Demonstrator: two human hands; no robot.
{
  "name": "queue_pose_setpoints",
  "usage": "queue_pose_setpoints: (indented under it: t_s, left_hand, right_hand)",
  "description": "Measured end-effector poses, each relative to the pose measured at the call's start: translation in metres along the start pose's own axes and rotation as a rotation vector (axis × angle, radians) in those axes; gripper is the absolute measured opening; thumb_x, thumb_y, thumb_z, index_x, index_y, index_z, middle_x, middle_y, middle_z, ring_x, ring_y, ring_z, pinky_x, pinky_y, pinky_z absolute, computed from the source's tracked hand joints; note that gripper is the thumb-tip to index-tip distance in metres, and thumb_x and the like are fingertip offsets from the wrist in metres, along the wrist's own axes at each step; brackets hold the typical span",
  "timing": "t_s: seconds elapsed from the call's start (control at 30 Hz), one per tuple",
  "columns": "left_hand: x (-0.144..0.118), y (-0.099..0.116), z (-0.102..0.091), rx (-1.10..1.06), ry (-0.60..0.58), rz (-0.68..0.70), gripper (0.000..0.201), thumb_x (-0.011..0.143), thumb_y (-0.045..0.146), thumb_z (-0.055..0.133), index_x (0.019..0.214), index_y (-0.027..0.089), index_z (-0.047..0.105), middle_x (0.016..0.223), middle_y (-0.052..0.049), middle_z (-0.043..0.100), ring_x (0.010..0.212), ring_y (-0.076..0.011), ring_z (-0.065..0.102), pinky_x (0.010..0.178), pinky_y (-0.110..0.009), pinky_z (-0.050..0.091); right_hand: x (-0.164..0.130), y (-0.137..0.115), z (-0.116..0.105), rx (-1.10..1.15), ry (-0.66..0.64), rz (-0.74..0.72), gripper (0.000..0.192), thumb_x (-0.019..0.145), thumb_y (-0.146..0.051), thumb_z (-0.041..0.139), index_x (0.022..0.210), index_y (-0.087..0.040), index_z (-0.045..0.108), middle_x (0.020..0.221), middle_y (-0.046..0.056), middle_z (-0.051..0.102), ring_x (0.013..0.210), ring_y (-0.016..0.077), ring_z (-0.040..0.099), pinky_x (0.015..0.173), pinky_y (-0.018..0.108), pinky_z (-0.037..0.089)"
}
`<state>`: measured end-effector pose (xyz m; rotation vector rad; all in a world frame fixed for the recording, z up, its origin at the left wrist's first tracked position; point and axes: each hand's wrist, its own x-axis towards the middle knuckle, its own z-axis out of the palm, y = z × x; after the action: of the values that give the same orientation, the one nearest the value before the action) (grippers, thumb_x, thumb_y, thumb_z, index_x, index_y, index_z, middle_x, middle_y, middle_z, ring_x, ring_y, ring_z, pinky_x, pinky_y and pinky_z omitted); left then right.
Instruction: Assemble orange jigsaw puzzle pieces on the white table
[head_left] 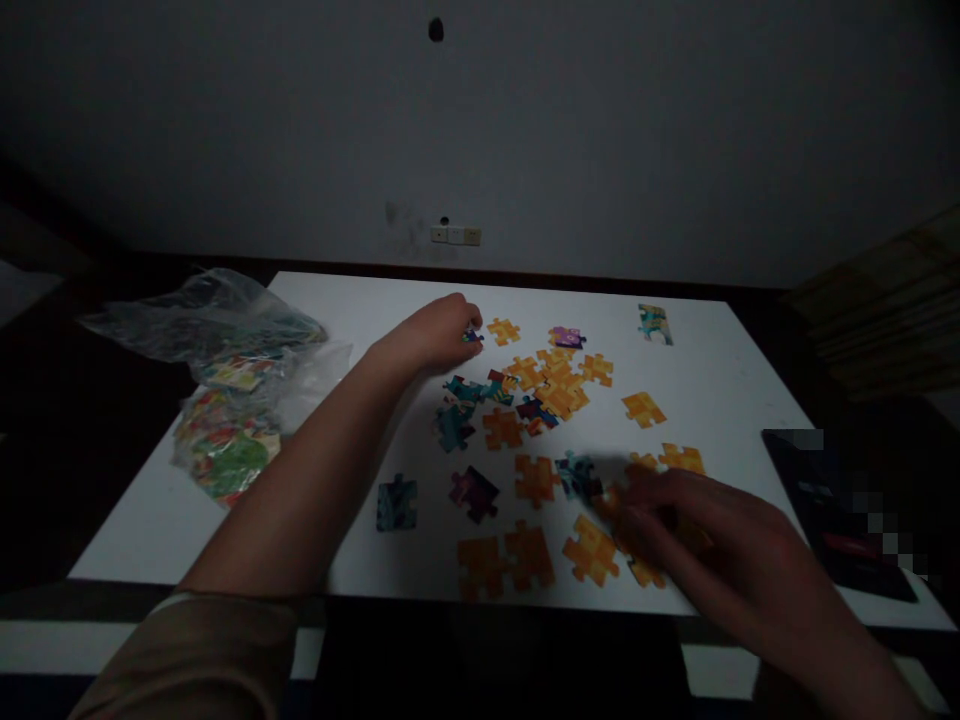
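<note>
My left hand (448, 332) reaches to the far middle of the white table, its fingers curled round a dark blue and purple puzzle piece (472, 337). A yellow puzzle piece (503, 331) lies just right of it. At the near right, my right hand (724, 545) hovers low over several yellow pieces, thumb and fingers drawn together; what is between the fingertips is hidden. Close to those fingertips lies a teal puzzle piece (576, 474). A heap of yellow pieces (559, 385) lies between the hands, with teal pieces (454, 427) at its left.
Clear plastic bags (225, 320) with colourful pieces lie on the table's left side. A teal-and-yellow piece (655, 324) is at the far right. A dark flat object (832, 515) lies at the right edge. Behind the white table (337, 300) stands a grey wall.
</note>
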<state>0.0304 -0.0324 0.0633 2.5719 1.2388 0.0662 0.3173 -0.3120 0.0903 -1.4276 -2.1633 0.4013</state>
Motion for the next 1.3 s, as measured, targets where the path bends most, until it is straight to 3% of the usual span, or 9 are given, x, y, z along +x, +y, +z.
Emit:
queue_pose_setpoints:
  t_s: [0.17,0.3,0.43,0.57,0.7,0.83,1.07,1.2,1.3]
  left_hand:
    - [-0.006,0.025,-0.002,-0.036,-0.164,0.165,0.061,0.086,0.055,0.086,0.135,0.02,0.079,0.137,-0.015,0.076,0.121,-0.0313,0.073,0.106,-0.038,0.054]
    - [-0.004,0.036,0.01,-0.004,-0.228,0.183,0.06,0.082,0.043,0.089,0.135,0.017,0.078,0.137,-0.017,0.075,0.117,-0.0314,0.073,0.102,-0.039,0.054]
    - [-0.001,0.036,0.015,-0.052,-0.242,0.151,0.054,0.081,0.039,0.088,0.13,0.018,0.076,0.128,-0.015,0.077,0.109,-0.0306,0.072,0.094,-0.039,0.054]
    - [-0.003,0.039,0.01,-0.135,-0.266,0.131,0.05,0.079,0.029,0.084,0.125,0.021,0.068,0.115,-0.01,0.078,0.096,-0.0265,0.069,0.079,-0.036,0.049]
    - [-0.003,0.038,0.004,-0.228,-0.219,0.151,0.034,0.086,0.028,0.072,0.119,0.021,0.067,0.106,-0.008,0.076,0.091,-0.0239,0.068,0.079,-0.034,0.048]
    - [-0.006,0.033,-0.011,-0.463,-0.234,0.166,0.024,0.094,0.035,0.062,0.111,0.02,0.069,0.095,-0.006,0.074,0.084,-0.0214,0.07,0.076,-0.033,0.052]
    - [-0.032,0.043,-0.047,-0.51,-0.187,0.132,0.041,0.095,0.046,0.065,0.124,0.02,0.075,0.095,-0.007,0.077,0.082,-0.0215,0.072,0.075,-0.033,0.055]
    - [-0.058,0.052,-0.041,-0.424,-0.26,0.182,0.032,0.096,0.045,0.062,0.11,0.021,0.078,0.091,-0.004,0.075,0.08,-0.0199,0.067,0.073,-0.031,0.051]
    - [-0.095,0.053,-0.03,-0.394,-0.236,0.132,0.031,0.1,0.043,0.06,0.116,0.023,0.078,0.091,-0.003,0.075,0.082,-0.0199,0.066,0.075,-0.031,0.051]
  right_hand:
    - [-0.028,0.011,0.018,-0.044,0.134,-0.001,0.009,0.111,-0.027,0.067,0.105,-0.026,0.074,0.088,0.0,0.082,0.068,0.0151,0.079,0.062,0.026,0.061]
    - [-0.042,0.014,0.026,-0.14,0.231,-0.06,0.006,0.107,-0.019,0.07,0.106,-0.023,0.074,0.089,0.002,0.082,0.072,0.0158,0.079,0.067,0.028,0.061]
    - [-0.06,0.014,0.036,-0.221,0.317,-0.102,0.009,0.104,-0.011,0.073,0.106,-0.02,0.075,0.089,0.003,0.082,0.074,0.016,0.078,0.074,0.03,0.062]
    - [-0.08,0.02,0.05,-0.234,0.433,-0.098,0.014,0.098,-0.005,0.077,0.104,-0.018,0.075,0.081,0.001,0.078,0.066,0.0139,0.073,0.069,0.028,0.061]
    - [-0.092,0.03,0.064,-0.237,0.584,-0.073,0.016,0.092,-0.003,0.081,0.1,-0.017,0.075,0.079,0.0,0.077,0.064,0.0136,0.072,0.065,0.026,0.06]
    - [-0.087,0.032,0.071,-0.275,0.615,-0.057,0.015,0.093,-0.008,0.081,0.098,-0.02,0.075,0.076,-0.002,0.077,0.062,0.0151,0.073,0.062,0.027,0.06]
    - [-0.078,0.027,0.068,-0.306,0.61,-0.051,0.016,0.095,-0.008,0.078,0.099,-0.023,0.073,0.076,-0.002,0.079,0.062,0.0174,0.076,0.06,0.028,0.06]
    - [-0.078,0.027,0.068,-0.303,0.597,-0.065,0.015,0.095,-0.009,0.079,0.099,-0.023,0.072,0.077,-0.002,0.079,0.063,0.0162,0.075,0.063,0.027,0.06]
    - [-0.077,0.026,0.066,-0.293,0.588,-0.049,0.015,0.096,-0.01,0.079,0.096,-0.023,0.072,0.075,-0.003,0.078,0.062,0.0153,0.074,0.062,0.027,0.057]
